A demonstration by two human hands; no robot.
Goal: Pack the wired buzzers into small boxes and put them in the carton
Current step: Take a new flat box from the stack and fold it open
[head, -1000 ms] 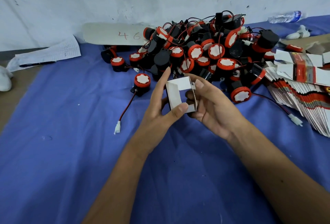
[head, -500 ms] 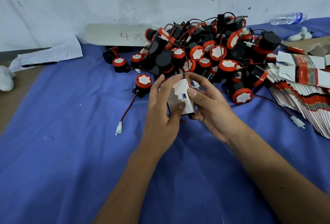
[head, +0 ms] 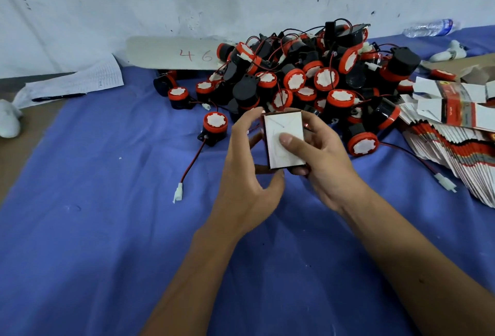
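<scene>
I hold a small box point(head: 284, 142) in both hands above the blue cloth point(head: 112, 223), just in front of the heap of wired buzzers point(head: 302, 78). My right hand point(head: 321, 164) wraps the box from the right, its thumb pressed flat on the white face turned toward me; my left hand point(head: 246, 175) cups the left edge, index finger curled over the top corner and thumb under the bottom one. The box is thin printed card, so I judge it light and easily crushed; the safe hold is along the folded edges and corners, where the card is stiffest, not on the middle of a panel. Whether a buzzer is already inside I cannot tell, as every face I see is closed. One loose buzzer point(head: 214, 125) sits apart from the heap to the left, its red and black lead trailing to a white connector point(head: 178, 193). These look like hard plastic, best taken by the round body and not by the thin wire, which would likely snag in the tangle. A fanned stack of flat boxes point(head: 455, 145) lies at right. The carton may be the brown card at far right, but I cannot tell for sure.
</scene>
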